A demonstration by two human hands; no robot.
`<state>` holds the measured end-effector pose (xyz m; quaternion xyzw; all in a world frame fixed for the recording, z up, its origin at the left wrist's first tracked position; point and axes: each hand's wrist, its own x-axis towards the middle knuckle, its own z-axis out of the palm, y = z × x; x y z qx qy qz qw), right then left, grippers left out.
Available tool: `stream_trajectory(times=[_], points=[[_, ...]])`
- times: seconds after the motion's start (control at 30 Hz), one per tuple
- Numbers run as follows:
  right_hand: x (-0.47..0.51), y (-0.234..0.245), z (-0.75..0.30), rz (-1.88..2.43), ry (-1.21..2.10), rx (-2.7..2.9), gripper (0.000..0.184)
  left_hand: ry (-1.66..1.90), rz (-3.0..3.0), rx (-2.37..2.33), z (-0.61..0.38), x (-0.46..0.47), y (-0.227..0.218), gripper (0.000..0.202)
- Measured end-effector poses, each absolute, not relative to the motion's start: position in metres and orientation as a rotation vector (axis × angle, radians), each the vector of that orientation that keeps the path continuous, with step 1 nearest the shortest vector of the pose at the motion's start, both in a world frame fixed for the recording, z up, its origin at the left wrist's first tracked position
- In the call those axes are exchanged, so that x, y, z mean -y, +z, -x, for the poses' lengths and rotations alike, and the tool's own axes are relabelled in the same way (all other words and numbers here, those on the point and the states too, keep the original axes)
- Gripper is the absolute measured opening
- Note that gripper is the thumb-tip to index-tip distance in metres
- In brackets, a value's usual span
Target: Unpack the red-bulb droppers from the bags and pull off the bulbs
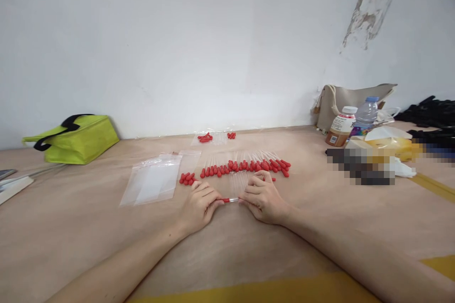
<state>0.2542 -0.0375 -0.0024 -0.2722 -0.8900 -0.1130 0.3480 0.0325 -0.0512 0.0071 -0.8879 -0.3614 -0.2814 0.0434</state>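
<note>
My left hand (pixel 203 204) is closed, thumb and fingers pinching a red rubber dropper bulb (pixel 225 200). From its right end runs a clear glass dropper tube (pixel 233 200), pinched by my right hand (pixel 263 197). Bulb and tube lie in line, low over the table; their joint shows between my fingertips. Just beyond lie several loose clear tubes (pixel 239 181), partly behind my right hand. A small heap of red bulbs (pixel 187 179) sits beside my left hand. Farther back, a row of droppers with red bulbs (pixel 245 166) has its bulb ends toward me.
Clear zip bags (pixel 156 182) lie at left, near a lime-green bag (pixel 83 139). Against the wall is a plastic bag with tubes and red bulbs (pixel 205 138). At right stand a brown drink bottle (pixel 341 128), a water bottle (pixel 368 112) and a beige bag (pixel 327 104).
</note>
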Motion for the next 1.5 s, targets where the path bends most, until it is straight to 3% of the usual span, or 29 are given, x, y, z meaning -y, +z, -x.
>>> stream_trajectory(times=[0.3,0.43,0.7,1.13,1.5], points=[[0.030,-0.003,-0.282,0.944,-0.218,2.092,0.022,-1.185,2.655,1.199,-0.012,0.050,0.011,0.017],[0.026,-0.002,-0.283,1.097,-0.240,1.922,0.021,-1.348,2.363,1.452,0.002,0.035,0.029,0.024],[0.016,-0.008,-0.283,1.146,-0.487,1.994,0.021,-1.260,2.048,2.038,0.061,0.002,0.032,0.036],[0.022,-0.004,-0.278,1.123,-0.302,2.209,0.023,-0.800,2.046,2.269,0.067,-0.009,0.018,0.035],[0.024,0.000,-0.276,1.114,-0.262,2.244,0.029,-0.776,2.000,2.296,0.070,-0.010,0.019,0.038]])
